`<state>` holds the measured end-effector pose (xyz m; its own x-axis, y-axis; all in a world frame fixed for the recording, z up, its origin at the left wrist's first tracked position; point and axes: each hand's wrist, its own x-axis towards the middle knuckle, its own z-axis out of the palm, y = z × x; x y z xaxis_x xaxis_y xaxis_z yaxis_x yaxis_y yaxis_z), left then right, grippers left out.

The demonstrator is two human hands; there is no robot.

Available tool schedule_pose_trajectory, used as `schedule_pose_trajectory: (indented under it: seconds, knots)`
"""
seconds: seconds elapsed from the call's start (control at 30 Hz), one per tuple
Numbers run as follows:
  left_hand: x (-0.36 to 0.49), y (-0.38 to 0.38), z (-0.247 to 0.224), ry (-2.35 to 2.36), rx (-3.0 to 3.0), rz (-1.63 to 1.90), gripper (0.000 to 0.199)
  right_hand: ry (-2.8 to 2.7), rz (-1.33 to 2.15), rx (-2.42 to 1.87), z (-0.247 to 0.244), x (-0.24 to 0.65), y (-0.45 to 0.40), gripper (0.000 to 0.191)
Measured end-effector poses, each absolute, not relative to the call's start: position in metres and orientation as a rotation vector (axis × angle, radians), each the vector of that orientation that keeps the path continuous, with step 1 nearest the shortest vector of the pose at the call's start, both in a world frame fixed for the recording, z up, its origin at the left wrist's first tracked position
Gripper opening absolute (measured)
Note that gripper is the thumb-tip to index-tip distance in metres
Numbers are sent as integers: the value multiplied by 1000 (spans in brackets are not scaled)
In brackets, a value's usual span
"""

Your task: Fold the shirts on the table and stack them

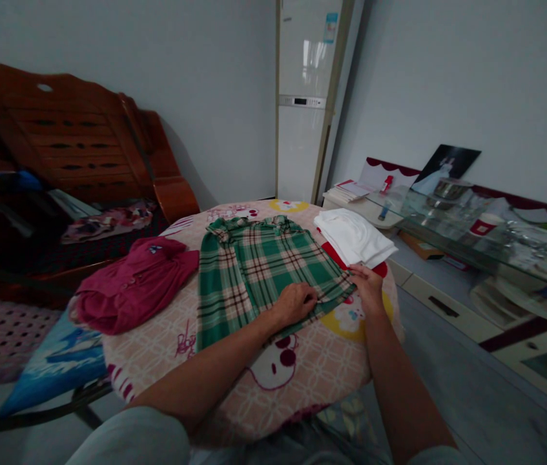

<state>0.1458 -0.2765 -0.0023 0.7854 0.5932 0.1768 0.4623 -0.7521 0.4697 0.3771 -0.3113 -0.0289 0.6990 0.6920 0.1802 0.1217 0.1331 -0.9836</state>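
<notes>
A green plaid shirt lies spread on a round table covered by a pink patterned cloth. Its far edge is bunched and wrinkled. My left hand rests on the shirt near its near edge, fingers curled in against the fabric. At the shirt's right corner, my right hand pinches the edge between thumb and fingers. Just beyond that hand sits a folded white garment on top of a red one. A crumpled magenta shirt lies to the left of the plaid shirt.
On the left stands a carved wooden bench with cloths on its seat. A blue cushion is beside the table. At the right, a glass-topped cabinet holds a paper cup, a photo and other items. A white fridge stands behind.
</notes>
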Motion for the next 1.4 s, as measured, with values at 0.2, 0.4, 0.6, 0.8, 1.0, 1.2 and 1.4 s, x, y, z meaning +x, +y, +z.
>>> schedule_pose_trajectory:
  seconds: [0.2,0.4,0.6,0.8,1.0,1.2,1.4]
  knots:
    - [146,-282,2,700,2510,449,16,-702,282,-1533,-46,394,-308,34]
    - [146,-288,2,531,2697,308,29,-823,56,-1920,-38,392,-316,27]
    - [144,-290,5,509,2817,204,41,-824,-72,-1938,-33,389,-321,26]
    - [145,-291,5,497,2810,191,40,-1039,64,-1850,-34,385,-318,30]
    - [137,-278,16,319,2554,216,32,-1099,-146,-1991,-33,387,-321,27]
    - [96,-234,36,588,1994,401,23,-1167,-375,-1966,-18,366,-324,22]
    - [69,-217,32,690,1900,169,15,-1950,195,-1288,-3,271,-340,19]
